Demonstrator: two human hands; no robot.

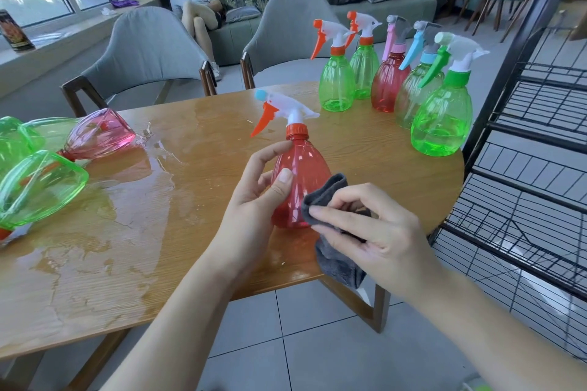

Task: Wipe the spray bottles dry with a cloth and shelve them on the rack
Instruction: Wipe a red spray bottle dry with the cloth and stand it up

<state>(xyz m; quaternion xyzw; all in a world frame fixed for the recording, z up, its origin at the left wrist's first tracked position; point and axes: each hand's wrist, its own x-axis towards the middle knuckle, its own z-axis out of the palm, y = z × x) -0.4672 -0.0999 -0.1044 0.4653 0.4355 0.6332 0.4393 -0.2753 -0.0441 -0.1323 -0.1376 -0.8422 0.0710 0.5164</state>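
Right hand (365, 225) pinches grey cloth (333, 251) against red bottle (301, 174), left hand (254, 197) grips bottle; no readable labels.

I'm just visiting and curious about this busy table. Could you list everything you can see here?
Held spray bottle: one, red with orange trigger, near table edge.
Cloth: one, dark grey, against the held bottle.
Standing spray bottles: five, three green, one red, one pale green, upright at the table's far right.
Lying bottles: one pink and at least two green, on their sides at the table's left.
Table: one, wooden, wet with puddles.
Rack: one, black wire, right of the table.
Chairs: two, grey, behind the table.
Seated person: one, on the far sofa.
Left hand: grips the red bottle.
Right hand: holds the cloth.
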